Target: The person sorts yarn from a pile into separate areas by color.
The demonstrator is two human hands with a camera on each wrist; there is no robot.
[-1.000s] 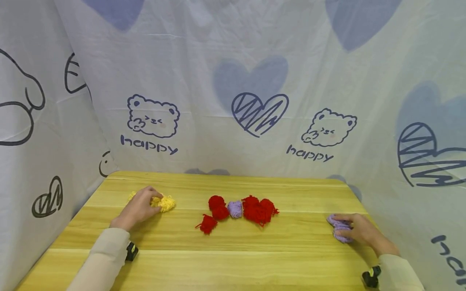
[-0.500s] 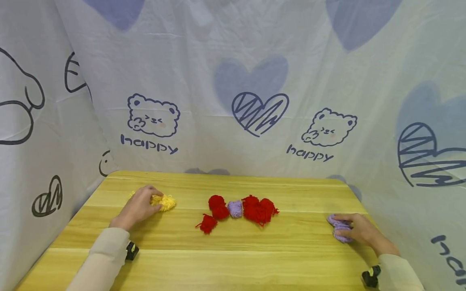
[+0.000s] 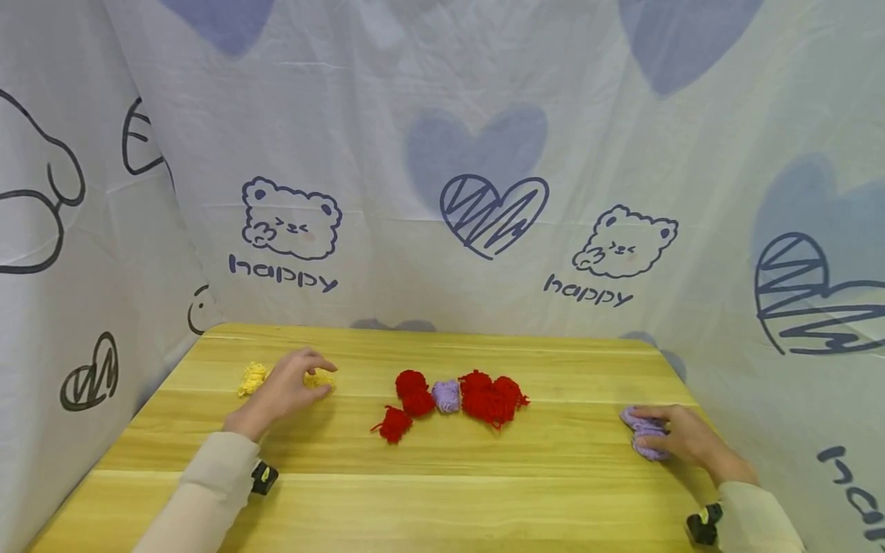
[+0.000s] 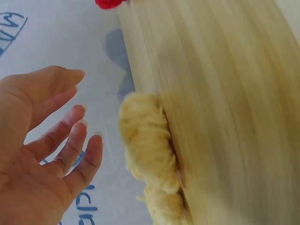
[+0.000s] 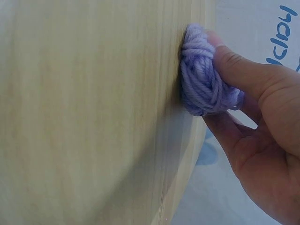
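My left hand (image 3: 289, 390) hovers over the table at the left, fingers spread and holding nothing. Beneath and beyond it lie yellow yarn balls (image 3: 253, 378), partly covered by the hand in the head view. The left wrist view shows the yellow yarn (image 4: 149, 140) sitting on the wood, apart from the fingertips. At the right side of the table, my right hand (image 3: 697, 444) holds purple yarn balls (image 3: 648, 445) between thumb and fingers. In the right wrist view the thumb presses one side of the wound purple yarn (image 5: 201, 77), which is right at the table surface.
In the middle of the wooden table (image 3: 442, 499), red yarn balls (image 3: 492, 399) sit in a row with a light purple ball (image 3: 446, 396) among them. A single red ball (image 3: 392, 425) lies nearer the front left. A printed cloth (image 3: 387, 153) hangs behind and at both sides.
My left hand has let go of the yellow yarn, its fingers opening as it lifts and shifts slightly right, uncovering the left yellow ball. The right hand has stayed in place on the purple yarn.
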